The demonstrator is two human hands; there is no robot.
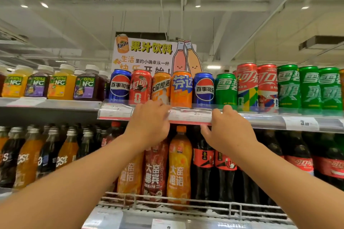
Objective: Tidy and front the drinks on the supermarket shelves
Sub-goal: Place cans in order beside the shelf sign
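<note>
Nearest the camera, two bare forearms reached up and forward from the lower corners. The left hand (149, 122) rested against the front edge of the upper shelf, its fingers curled over the clear plastic price-label strip (189, 115) just below the orange Dayao can (161, 87); whether the fingertips touched that can could not be told. The right hand (226, 130) pinched the same strip, fingers hooked over its top edge and thumb beneath, at the spot below the blue Pepsi can (203, 89) and the green Sprite can (226, 89).

Beneath the hands, on the lower shelf behind a white wire rail (186, 201), stood tall plastic bottles: an orange Dayao bottle (179, 165), a dark red Dayao bottle (154, 171) beside it, and black cola bottles (203, 161) to the right.

Along the upper shelf the cans stood upright in a row, touching: another blue Pepsi can (120, 85), a red cola can (140, 87), an orange Fanta can (181, 88), then taller red cans (247, 87) and tall green Sprite cans (289, 85). To the left stood square juice bottles with white caps (61, 83).

Behind the cans rose a white cardboard juice sign (149, 52), under a grey ceiling
</note>
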